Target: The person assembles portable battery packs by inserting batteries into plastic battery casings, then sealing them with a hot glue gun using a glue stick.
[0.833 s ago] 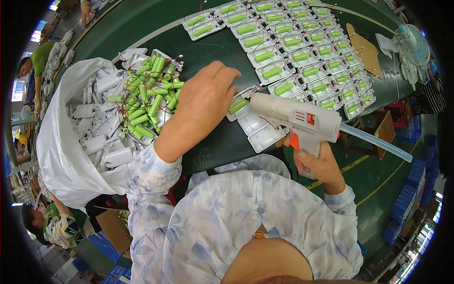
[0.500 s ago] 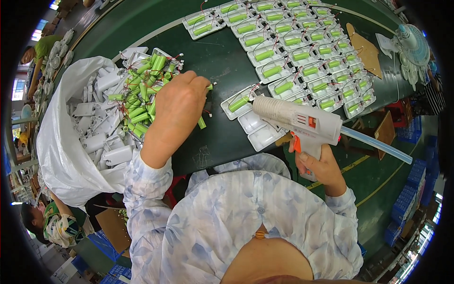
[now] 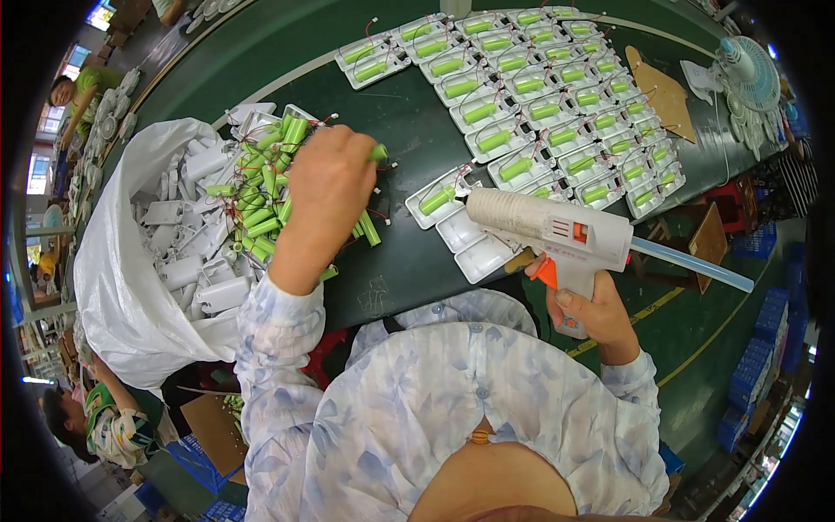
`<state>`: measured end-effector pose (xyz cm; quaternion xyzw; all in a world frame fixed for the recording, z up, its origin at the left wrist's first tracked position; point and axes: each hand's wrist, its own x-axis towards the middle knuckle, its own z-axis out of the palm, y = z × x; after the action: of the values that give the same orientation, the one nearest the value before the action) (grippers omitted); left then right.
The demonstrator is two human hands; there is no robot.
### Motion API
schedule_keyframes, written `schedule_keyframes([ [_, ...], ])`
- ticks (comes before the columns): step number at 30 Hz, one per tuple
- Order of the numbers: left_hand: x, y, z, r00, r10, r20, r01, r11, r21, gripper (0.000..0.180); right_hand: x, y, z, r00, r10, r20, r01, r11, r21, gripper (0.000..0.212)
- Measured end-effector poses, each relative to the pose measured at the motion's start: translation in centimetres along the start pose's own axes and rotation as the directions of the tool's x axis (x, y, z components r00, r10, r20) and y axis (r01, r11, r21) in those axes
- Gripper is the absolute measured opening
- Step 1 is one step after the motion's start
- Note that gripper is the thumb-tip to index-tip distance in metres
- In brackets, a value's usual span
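Hands apart, the left hand (image 3: pixel 332 193) bends over the batteries (image 3: pixel 263 227) left of centre, its fingers hidden so its grip cannot be told, while the right hand (image 3: pixel 600 313), right of centre, wraps a glue gun (image 3: pixel 531 217) pointing left beside a white case (image 3: pixel 429 189).

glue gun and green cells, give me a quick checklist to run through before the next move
1. Glue gun held in the right hand: ok.
2. Glue stick in the gun's rear: ok, a long length sticks out.
3. Left hand clear of the gun's tip: ok, it is over the pile of green cells, well apart.
4. Firm grip on a cell by the left hand: cannot tell, the fingers are mostly hidden.
5. Cell in the white housing by the gun's tip: ok, lying inside.
6. Gun hot: cannot tell.
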<state>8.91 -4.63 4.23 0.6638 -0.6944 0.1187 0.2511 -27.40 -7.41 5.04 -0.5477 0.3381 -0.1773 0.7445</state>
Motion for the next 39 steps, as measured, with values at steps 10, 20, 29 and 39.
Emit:
schedule_keyframes([
  [10, -3.8, 2.8, -2.4, 0.8, -0.46, 0.386, 0.443, 0.018, -0.896, 0.022, -2.2, -0.8, -0.6, 0.991, 0.125, 0.055, -0.125, 0.992, -0.003, 0.045],
  [20, -9.3, 5.1, -1.8, 0.911, -0.142, 0.386, 0.355, 0.748, -0.561, 0.016, -2.5, -0.1, -0.5, 0.99, 0.138, -0.009, -0.138, 0.99, -0.042, 0.045],
  [29, -7.7, 6.0, -1.4, 0.902, 0.173, 0.394, -0.074, 0.964, -0.254, 0.021, -2.9, 0.2, -0.3, 0.992, 0.102, -0.067, -0.104, 0.994, -0.02, 0.048],
  [39, -1.0, 7.9, 2.9, 0.99, 0.122, 0.076, -0.081, 0.911, -0.405, 0.019, -3.5, 0.5, -0.8, 0.993, 0.12, -0.014, -0.119, 0.991, 0.053, 0.055],
])
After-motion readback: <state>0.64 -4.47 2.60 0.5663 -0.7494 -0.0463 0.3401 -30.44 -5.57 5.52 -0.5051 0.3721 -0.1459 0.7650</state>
